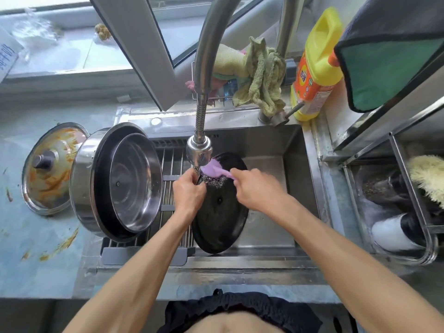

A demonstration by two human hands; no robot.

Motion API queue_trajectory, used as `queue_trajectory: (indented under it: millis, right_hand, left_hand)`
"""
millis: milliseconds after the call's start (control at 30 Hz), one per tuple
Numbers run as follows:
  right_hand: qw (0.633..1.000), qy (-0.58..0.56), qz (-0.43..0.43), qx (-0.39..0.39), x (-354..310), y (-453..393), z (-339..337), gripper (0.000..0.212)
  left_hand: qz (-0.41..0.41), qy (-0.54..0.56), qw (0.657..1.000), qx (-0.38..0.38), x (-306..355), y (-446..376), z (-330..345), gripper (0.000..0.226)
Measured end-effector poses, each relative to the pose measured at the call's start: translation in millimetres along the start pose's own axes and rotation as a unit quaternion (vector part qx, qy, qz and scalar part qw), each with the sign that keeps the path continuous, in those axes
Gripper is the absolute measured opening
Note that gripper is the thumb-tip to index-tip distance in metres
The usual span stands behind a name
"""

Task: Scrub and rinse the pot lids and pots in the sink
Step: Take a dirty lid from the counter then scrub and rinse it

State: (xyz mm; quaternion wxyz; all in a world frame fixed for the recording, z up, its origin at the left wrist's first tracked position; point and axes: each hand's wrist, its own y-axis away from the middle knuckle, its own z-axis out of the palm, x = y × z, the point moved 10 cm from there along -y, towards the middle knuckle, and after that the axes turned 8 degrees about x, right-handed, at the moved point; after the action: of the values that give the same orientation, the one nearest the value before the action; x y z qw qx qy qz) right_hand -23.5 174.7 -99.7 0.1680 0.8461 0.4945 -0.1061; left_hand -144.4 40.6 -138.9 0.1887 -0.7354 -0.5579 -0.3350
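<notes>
Head view: my left hand (189,191) has its fingers curled round the near-left rim of the black lid (219,207), which stands tilted in the sink (295,169), its lower edge near the sink's front wall. My right hand (252,188) grips the purple brush handle (217,169), with the steel-wool scrubber (213,181) under it pressed on the lid's upper part, right below the faucet head (199,152). Can't tell if water is running.

Risks, as I judge them:
- The lid is held at one spot only — hard scrubbing near the top could pivot it out of my fingers and slam it into the sink wall.
- Wet rim, maybe soapy — slip likely if my grip loosens.
- The brush head works almost touching the faucet head; a long stroke would knock it.
- The steel pot (96,181), with another lid (135,182) nested in it, leans on the drying rack (173,164) over the sink's left side. A bump from my left elbow could tip it in.
- The greasy lid (54,168) sits on the table by the sink's left edge, still smeared orange — easy to forget.

Count: three lids, one pot visible, one scrubber brush, one faucet, one yellow detergent bottle (314,66) at the sink's far-right corner, a bunch of rags (262,75) at the far edge.
</notes>
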Motion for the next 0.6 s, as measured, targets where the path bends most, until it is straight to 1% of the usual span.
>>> queue_trajectory:
  millis: [67, 100, 133, 167, 200, 233, 267, 333, 367, 400, 500, 533, 600]
  right_hand:
    - [0.999, -0.003, 0.042, 0.001, 21, -7, -3, 0.020]
    - [0.998, -0.002, 0.064, 0.006, 33, -11, -5, 0.022]
    - [0.997, 0.006, 0.076, 0.009, 41, -13, -9, 0.024]
    - [0.997, 0.012, 0.077, 0.012, 44, -13, -10, 0.024]
    - [0.997, 0.012, 0.071, 0.014, 40, -12, -10, 0.024]
    - [0.998, 0.007, 0.056, 0.010, 31, -9, -9, 0.024]
    - [0.999, 0.001, 0.035, 0.002, 17, -5, -4, 0.023]
    - [1.000, -0.001, -0.004, -0.013, -5, 4, 5, 0.021]
    - [1.000, 0.000, -0.006, -0.016, -6, 5, 6, 0.020]
    - [1.000, 0.001, 0.011, -0.012, 3, 1, 5, 0.020]
    - [0.995, -0.009, 0.096, -0.006, 52, -13, 0, 0.022]
    - [0.994, -0.010, 0.105, -0.008, 61, -14, 0, 0.023]
    - [0.995, -0.024, 0.094, -0.010, 56, -10, 1, 0.023]
  left_hand:
    - [0.016, -0.016, 1.000, -0.019, -2, 6, 1, 0.041]
    - [0.026, -0.014, 0.999, -0.039, -4, 10, 1, 0.036]
    - [0.032, -0.012, 0.997, -0.074, -7, 16, 4, 0.028]
    - [0.034, -0.017, 0.993, -0.114, -9, 19, 8, 0.036]
    - [0.038, -0.025, 0.988, -0.145, -8, 19, 11, 0.059]
    - [0.038, -0.038, 0.986, -0.161, -9, 16, 14, 0.071]
    - [0.036, -0.051, 0.985, -0.162, -10, 11, 16, 0.069]
    - [0.013, -0.049, 0.988, -0.142, -14, 3, 15, 0.045]
    - [0.005, -0.036, 0.991, -0.129, -16, 3, 13, 0.039]
    - [0.002, -0.025, 0.993, -0.117, -16, 5, 11, 0.037]
    - [0.026, -0.009, 0.994, -0.105, -14, 19, 5, 0.045]
    - [0.031, -0.004, 0.994, -0.108, -11, 23, 4, 0.046]
    - [0.041, -0.007, 0.995, -0.094, -6, 17, 3, 0.035]
